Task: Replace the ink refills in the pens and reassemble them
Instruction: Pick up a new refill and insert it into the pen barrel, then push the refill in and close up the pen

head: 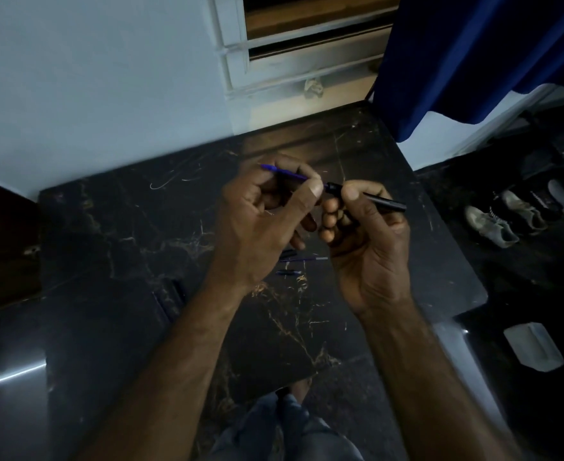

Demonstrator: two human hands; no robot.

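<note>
refill (284,173): blue and thin; pinched between thumb and forefinger of the left hand (260,211); ran from upper left down to the right, its near end at the barrel mouth; could not tell how far inside
barrel (383,203): black; gripped by the curled fingers and thumb of the right hand (363,234); open end faced left toward the refill; far end stuck out to the lower right past the thumb
axes: nearly in one line, both slanted down to the right; met between the two hands, in the air above the table top (124,227)
hand pose: both raised, thumbs on top, fingertips close together
next move, as judged: called for a push of the refill along its own axis, rightward, with the barrel kept still; any tilt likely to jam it at the mouth
spare parts (302,259): lay on the table top below the hands; too dim to name
</note>
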